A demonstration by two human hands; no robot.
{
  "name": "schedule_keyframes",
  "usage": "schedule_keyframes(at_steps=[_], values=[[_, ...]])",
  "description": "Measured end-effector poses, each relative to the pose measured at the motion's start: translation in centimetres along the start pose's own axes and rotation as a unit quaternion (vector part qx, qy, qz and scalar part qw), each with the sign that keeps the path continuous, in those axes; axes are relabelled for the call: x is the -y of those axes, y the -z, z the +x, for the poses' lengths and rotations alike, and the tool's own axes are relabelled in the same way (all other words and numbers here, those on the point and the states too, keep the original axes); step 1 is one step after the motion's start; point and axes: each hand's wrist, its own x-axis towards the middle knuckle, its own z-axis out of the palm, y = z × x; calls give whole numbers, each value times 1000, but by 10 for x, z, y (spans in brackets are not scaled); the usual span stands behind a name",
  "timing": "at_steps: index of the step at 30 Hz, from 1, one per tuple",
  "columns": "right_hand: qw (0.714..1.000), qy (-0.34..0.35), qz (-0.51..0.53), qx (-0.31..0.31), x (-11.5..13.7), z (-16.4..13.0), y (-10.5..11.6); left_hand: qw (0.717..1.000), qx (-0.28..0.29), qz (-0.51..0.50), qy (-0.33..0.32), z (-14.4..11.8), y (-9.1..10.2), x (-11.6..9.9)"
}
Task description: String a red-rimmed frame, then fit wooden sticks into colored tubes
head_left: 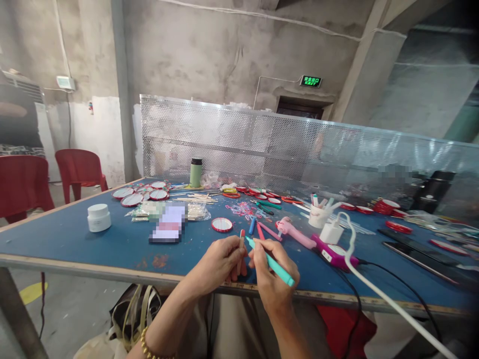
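My left hand [223, 255] is closed around a flat wooden stick [242, 241] with a red tip, held upright near the table's front edge. My right hand [276, 271] grips a turquoise marker pen [279, 270] like a pencil. Its tip points at the stick, close beside it; whether they touch I cannot tell. Just beyond my hands lie a blue pen [252, 225] and a red pen [260, 231]. Farther off is a round white disc with a red rim [222, 225].
A phone [169, 223] and white jar [99, 218] stand left. Right are a pink tool [299, 233], purple power strip [333, 253] with a white charger cable, and a cup of pens [318, 217]. Scissors, sticks and red-rimmed discs lie toward the perforated metal screen [232, 139].
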Motion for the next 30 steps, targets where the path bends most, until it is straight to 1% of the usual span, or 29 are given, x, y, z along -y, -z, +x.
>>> schedule_keyframes(at_steps=[7,13,17,21,30], values=[[1000,-2,4,-1,0,-1,-1,1000,-2,-1,2,-1,-1,2],[999,35,8,28,2,2,0,1000,-12,1,1,0,-1,1],[999,25,10,30,1,3,0,1000,-10,2,-3,0,-1,2],[999,28,8,34,1,3,0,1000,-10,5,-2,0,-1,3],[998,38,11,42,4,5,-1,1000,-16,5,-2,-1,-1,-2]])
